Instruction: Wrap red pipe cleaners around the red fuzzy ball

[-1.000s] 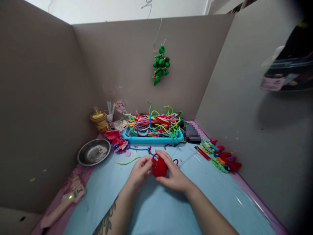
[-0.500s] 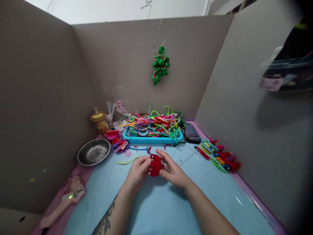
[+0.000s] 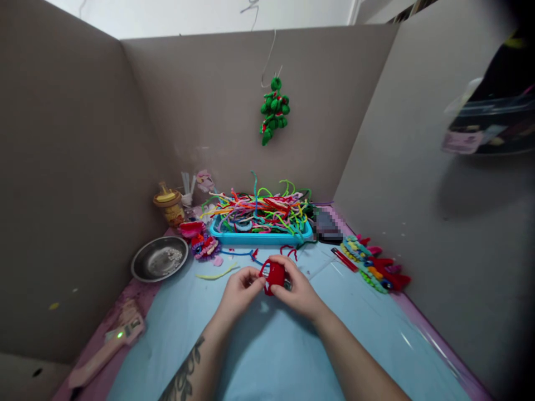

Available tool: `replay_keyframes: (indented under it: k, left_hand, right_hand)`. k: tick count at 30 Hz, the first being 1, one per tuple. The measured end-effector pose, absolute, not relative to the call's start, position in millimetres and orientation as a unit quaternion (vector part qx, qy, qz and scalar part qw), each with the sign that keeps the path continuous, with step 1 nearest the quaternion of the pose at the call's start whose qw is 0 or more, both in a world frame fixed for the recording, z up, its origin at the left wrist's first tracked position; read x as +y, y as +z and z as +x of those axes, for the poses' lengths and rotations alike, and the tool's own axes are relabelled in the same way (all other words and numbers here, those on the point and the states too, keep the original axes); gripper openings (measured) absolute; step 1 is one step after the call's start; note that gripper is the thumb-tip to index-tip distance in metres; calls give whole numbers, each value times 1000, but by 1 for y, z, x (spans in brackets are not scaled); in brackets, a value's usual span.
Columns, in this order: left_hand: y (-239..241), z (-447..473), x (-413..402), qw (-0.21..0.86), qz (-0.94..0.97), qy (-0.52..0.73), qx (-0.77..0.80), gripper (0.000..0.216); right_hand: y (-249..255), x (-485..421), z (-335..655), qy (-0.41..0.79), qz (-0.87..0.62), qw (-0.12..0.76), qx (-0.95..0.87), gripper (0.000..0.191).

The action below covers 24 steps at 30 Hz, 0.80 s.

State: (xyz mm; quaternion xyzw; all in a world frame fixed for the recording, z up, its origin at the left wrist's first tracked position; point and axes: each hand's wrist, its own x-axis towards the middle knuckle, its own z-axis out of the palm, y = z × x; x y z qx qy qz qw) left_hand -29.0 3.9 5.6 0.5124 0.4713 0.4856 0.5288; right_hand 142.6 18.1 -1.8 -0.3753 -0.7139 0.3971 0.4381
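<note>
The grip of each of the 2 hands is on the red fuzzy piece [image 3: 276,275], held over the worktop [image 3: 267,356], midway between its side edges: the left hand [image 3: 243,287] pinches its left border, the right hand [image 3: 299,291] clasps its right side. It looks light, soft and bendable, probably best held by its borders. Its long axis seems to run far edge to near edge; its front is unclear.

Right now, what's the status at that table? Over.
Left-hand grip pinches red piece at its left edge. Right-hand grip holds its right side. Blue strand lies just beyond, partly hidden.
</note>
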Motion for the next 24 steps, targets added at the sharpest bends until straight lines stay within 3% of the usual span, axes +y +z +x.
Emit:
replay_keyframes:
  k: [10,20,24]
  left_hand:
    - [7,-22,-3,410,571,464,539,15]
    - [10,-25,5,486,522,496,496,23]
    - [8,-25,2,429,549,492,521,15]
  right_hand:
    - [3,16,139,362,-371,435,-736,52]
    - [1,20,142,354,-398,443,-721,49]
    - [1,18,138,347,-397,440,-727,49]
